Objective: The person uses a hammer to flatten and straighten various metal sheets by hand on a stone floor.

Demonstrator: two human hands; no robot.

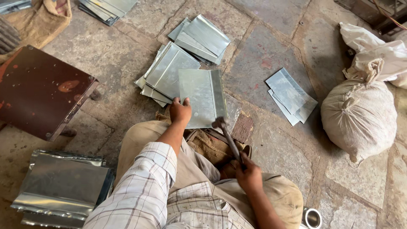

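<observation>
My left hand (179, 111) grips the near left corner of a flat grey metal sheet (202, 96) with a folded strip along its right side. The sheet lies on the ground just past my knees. My right hand (249, 174) is closed around the handle of a hammer (227, 138). The hammer's dark head rests at the sheet's near right edge. I sit low, with tan trousers and a checked sleeve in view.
Stacks of similar metal sheets lie beyond (167, 72), further back (201, 38), and to the right (290, 95). A pile of bent sheets (61, 188) sits at my left. A rusty brown stool (40, 91) stands left; tied sacks (360, 114) right; a small metal cup (311, 218) by my right knee.
</observation>
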